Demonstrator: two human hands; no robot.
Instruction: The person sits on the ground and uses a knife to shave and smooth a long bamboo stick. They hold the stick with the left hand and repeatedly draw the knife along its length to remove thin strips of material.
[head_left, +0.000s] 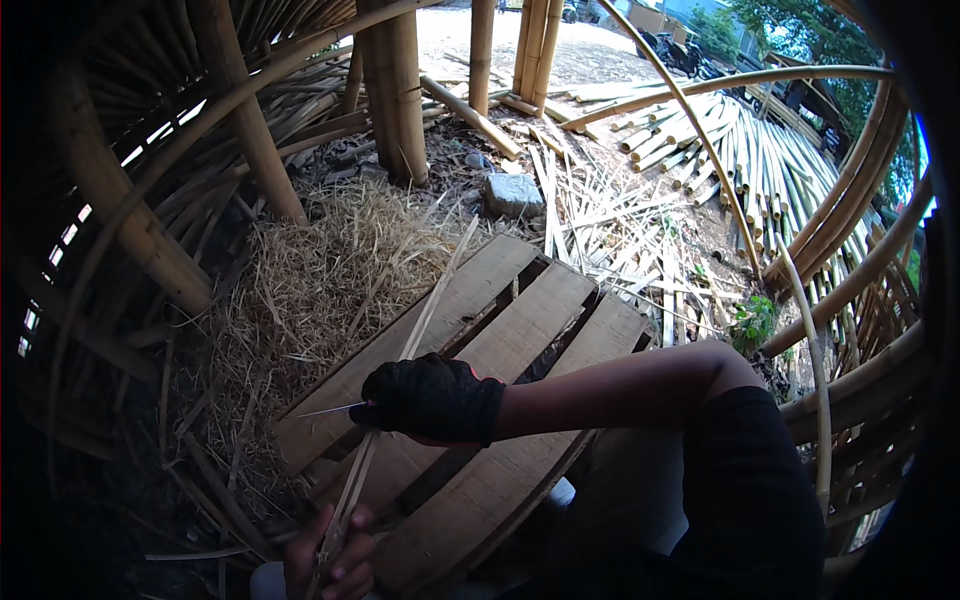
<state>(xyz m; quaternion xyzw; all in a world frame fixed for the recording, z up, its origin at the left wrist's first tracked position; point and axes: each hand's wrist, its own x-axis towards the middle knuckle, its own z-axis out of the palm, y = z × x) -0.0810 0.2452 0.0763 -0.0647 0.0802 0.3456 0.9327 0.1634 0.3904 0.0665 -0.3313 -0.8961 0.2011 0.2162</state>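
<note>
My right hand (430, 398), in a black glove, is closed around the handle of a knife. The thin knife blade (328, 411) points left from the fist. A long, pale bamboo strip (432, 305) runs slantwise from the far side of a slatted wooden table (510, 400) toward me, passing under the right hand. Its near part looks split into narrow lengths. At the bottom, my bare left hand (335, 555) has its fingers wrapped round the strip's near end. The glove hides where the blade meets the strip.
A heap of shavings (315, 280) lies left of the table. A stone block (513, 195) and scattered bamboo offcuts (640, 235) are beyond it. Upright bamboo posts (395, 95) and curved poles (695, 130) surround the spot. Stacked bamboo poles (745, 165) lie at the far right.
</note>
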